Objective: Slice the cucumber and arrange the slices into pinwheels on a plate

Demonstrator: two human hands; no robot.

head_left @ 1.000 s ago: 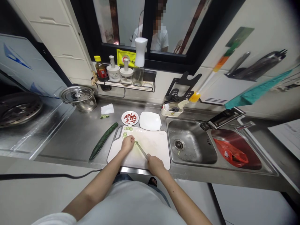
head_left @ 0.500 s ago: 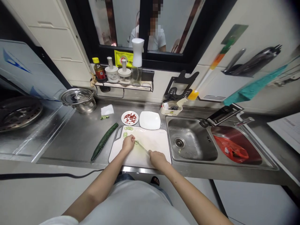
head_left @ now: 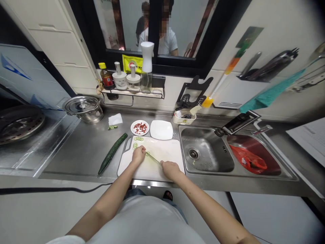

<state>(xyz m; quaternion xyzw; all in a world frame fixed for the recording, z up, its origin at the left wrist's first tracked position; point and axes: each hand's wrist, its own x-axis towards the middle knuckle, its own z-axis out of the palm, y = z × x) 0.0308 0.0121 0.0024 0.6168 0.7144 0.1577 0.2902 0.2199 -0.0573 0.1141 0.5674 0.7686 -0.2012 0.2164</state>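
Note:
A white cutting board [head_left: 152, 171] with a grey rim lies on the steel counter. My right hand [head_left: 171, 169] is closed round the handle of a knife [head_left: 153, 158], whose blade reaches left over the board to the fingertips of my other hand. My left hand [head_left: 138, 155] is closed at the blade's tip; what its fingers press on is too small to make out. A thin green slice [head_left: 147, 154] lies by the blade. Several cucumber slices [head_left: 138, 138] rest at the board's upper left. A whole cucumber [head_left: 112, 154] lies left of the board.
Behind the board stand a plate of chopped red pieces [head_left: 139, 127] and a white plate [head_left: 161, 130]. A double sink [head_left: 208, 152] with a faucet [head_left: 237, 123] is on the right. A lidded pot [head_left: 87, 110] stands back left, below a condiment shelf [head_left: 132, 93].
The view has shifted slightly. A second figure now shows in the window glass. Both hands and the knife hold nearly the same place on the board.

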